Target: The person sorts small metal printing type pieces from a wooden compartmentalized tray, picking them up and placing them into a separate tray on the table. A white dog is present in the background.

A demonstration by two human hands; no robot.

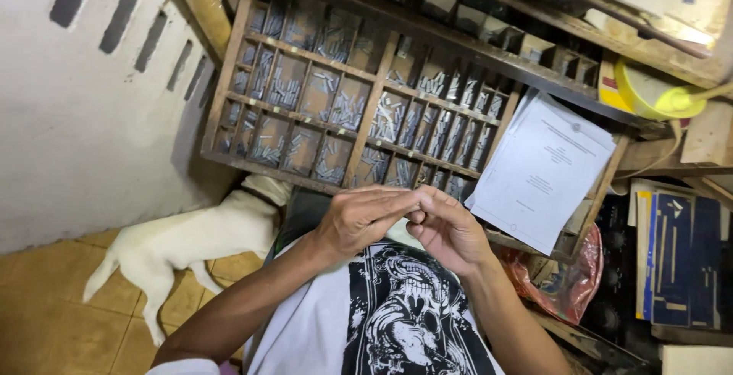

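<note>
Wooden type case (229, 77), compartments of metal sorts (336, 104)

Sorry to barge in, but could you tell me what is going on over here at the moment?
A person brings both hands together in front of a slanted wooden type case whose compartments hold small metal pieces. The left hand and right hand touch at the fingertips; whether they pinch anything is too small to tell. A white printed sheet leans on the case's right side, and a white dog lies on the tiled floor.
</note>
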